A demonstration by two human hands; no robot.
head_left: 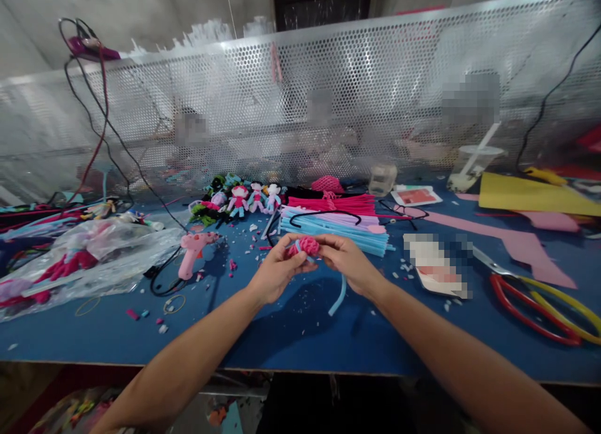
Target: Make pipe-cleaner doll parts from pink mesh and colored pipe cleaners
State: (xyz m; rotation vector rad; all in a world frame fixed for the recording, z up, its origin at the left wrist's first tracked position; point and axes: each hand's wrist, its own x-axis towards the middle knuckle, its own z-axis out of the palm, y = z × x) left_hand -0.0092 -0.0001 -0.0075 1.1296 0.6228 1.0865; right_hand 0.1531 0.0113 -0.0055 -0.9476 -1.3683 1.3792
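Note:
Between my two hands, above the blue table, is a small pink coiled piece (308, 245) that looks made of fuzzy pipe cleaner. My left hand (282, 266) pinches it from the left, thumb on its front. From the other side my right hand (342, 258) closes its fingertips on it. A light blue pipe cleaner (339, 296) hangs in a curve below my right hand, its upper part hidden by the fingers. Just behind my hands lie bundles of blue pipe cleaners (347, 236) and pink pipe cleaners (347, 204).
A pink glue gun (192, 253) and its cord stand at left, near plastic bags (117, 249). Several small dolls (256, 198) sit at the back. Large scissors (530, 299), pink strips (511, 237) and a drink cup (474, 165) are at right. A perforated metal panel (291, 127) borders the table.

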